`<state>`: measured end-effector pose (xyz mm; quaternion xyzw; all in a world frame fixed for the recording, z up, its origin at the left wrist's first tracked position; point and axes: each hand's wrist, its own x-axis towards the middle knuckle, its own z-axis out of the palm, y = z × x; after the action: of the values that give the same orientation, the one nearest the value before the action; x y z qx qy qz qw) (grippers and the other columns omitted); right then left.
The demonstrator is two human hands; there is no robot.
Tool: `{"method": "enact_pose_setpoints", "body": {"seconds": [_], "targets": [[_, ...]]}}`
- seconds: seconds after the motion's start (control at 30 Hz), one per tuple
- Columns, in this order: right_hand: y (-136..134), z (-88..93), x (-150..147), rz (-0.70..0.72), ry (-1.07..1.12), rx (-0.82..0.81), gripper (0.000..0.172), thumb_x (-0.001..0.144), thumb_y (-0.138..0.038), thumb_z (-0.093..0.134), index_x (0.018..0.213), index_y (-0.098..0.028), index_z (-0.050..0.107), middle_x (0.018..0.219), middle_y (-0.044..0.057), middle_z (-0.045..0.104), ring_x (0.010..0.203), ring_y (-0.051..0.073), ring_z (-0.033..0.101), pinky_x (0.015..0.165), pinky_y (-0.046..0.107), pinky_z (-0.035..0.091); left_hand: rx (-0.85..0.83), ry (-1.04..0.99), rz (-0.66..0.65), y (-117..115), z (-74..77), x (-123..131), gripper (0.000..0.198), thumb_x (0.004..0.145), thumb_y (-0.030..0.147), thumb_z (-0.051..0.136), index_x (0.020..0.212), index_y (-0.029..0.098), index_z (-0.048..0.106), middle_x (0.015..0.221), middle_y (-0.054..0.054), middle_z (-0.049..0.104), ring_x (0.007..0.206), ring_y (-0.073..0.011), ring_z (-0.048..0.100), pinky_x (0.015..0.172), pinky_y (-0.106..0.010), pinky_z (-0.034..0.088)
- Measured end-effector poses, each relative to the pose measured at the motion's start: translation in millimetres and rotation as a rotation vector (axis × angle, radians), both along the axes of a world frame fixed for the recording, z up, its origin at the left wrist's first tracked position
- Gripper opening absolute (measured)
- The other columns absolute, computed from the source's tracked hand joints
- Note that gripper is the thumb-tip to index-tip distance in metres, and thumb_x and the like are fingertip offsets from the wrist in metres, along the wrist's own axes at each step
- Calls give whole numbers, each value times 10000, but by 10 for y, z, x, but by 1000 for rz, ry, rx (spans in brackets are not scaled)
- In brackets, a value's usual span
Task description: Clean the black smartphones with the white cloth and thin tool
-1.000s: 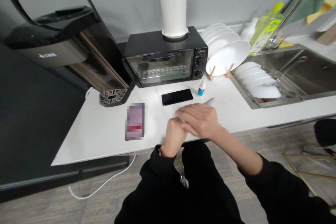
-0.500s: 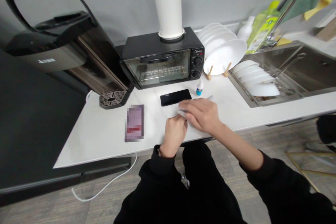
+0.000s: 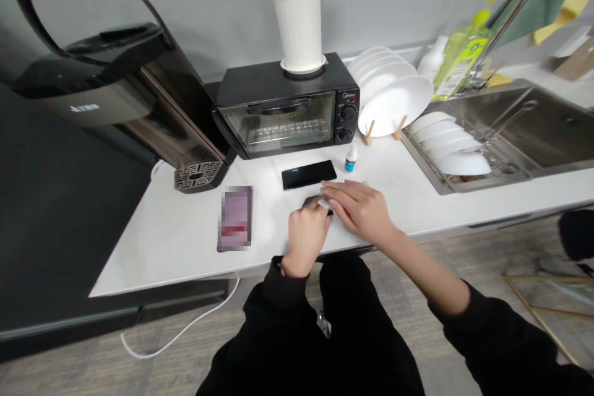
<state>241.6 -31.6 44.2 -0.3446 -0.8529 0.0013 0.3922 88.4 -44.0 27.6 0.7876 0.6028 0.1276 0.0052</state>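
My left hand (image 3: 307,232) is closed at the counter's front edge, its fingers curled at a dark flat object (image 3: 312,200) that is mostly hidden. Over that object lies my right hand (image 3: 361,205), fingers bent together and pressing down. A whitish cloth-like piece (image 3: 323,203) pokes out beneath the right fingers; the rest of it is covered. Just behind the hands, a black phone (image 3: 309,175) lies flat. A small white bottle with a blue label (image 3: 350,159) stands upright to the phone's right. Left of my hands is a purple, blurred-out flat item (image 3: 235,219).
A black toaster oven (image 3: 288,117) stands at the back, bearing a white utensil holder (image 3: 299,28). To the left is a tall dark drink machine (image 3: 153,93). White plates (image 3: 396,102) stand in a rack beside the sink (image 3: 538,130), near a green soap bottle (image 3: 459,65).
My right hand has shifted slightly down and now lies flatter over the dark object, more of which shows. The whitish end that stuck out past the right hand is hardly visible now.
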Motion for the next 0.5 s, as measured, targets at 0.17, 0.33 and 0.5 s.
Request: {"method": "enact_pose_setpoints", "body": {"seconds": [0.17, 0.33, 0.5], "targets": [[70, -464, 202, -107, 237, -288, 345, 1104, -342, 483, 1074, -212, 801, 1045, 71, 837, 957, 230, 799, 901, 364, 622, -23, -13, -43, -87, 25, 86, 215, 986, 172, 640, 1165, 213, 753, 1111, -80, 802, 903, -245, 781, 712, -334, 586], [151, -664, 315, -56, 234, -362, 356, 1108, -365, 475, 1108, -203, 792, 1096, 82, 826, 1016, 221, 792, 930, 348, 629, 6, -193, -255, -228, -160, -59, 514, 948, 325, 764, 1426, 200, 620, 1503, -118, 643, 1348, -300, 639, 1171, -496, 502], [20, -556, 413, -79, 156, -274, 356, 1085, -364, 531, 1368, -209, 682, 1442, 127, 685, 1339, 263, 645, 1158, 485, 521, 6, -512, -164, -300, -262, -435, 410, 1000, 304, 694, 1406, 278, 636, 1420, -76, 692, 1297, -238, 672, 1148, -427, 539]]}}
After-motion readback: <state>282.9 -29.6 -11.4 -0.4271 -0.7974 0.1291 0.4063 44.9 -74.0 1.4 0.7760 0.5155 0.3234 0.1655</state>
